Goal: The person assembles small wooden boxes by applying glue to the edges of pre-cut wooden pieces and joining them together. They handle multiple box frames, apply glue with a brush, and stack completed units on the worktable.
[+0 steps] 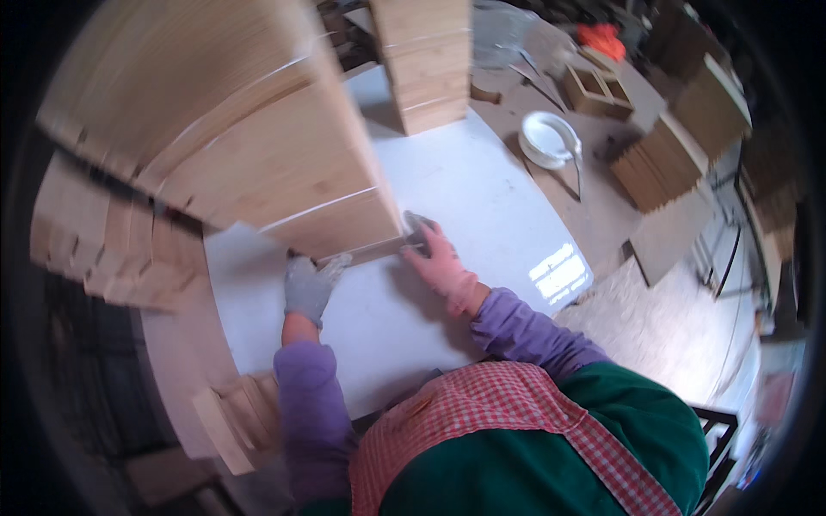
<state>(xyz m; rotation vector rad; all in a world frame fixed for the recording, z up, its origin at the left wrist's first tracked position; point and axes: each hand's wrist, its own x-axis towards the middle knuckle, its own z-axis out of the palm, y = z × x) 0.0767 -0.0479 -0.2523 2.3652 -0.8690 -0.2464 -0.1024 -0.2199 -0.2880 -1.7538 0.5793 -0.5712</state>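
A tall stack of pale wooden boxes (249,155) rises in front of me on a white board (379,318). Thin light lines mark the seams between its layers. At its foot lies a low wooden piece (366,255), partly under the stack's front edge. My left hand (310,288), in a grey glove, has its fingers closed on the left end of this piece, with the thumb along its front. On the right end, my right hand (440,265), in a pink glove with dark grey fingertips, curls its fingers round the corner. The fingertips behind the piece are hidden.
Behind stands a second wooden stack (430,69). To the right are a white pot (549,139) with a brush-like handle, a small divided wooden box (598,90) and piled brown panels (661,163). More wooden pieces (112,241) sit at left and near my left forearm.
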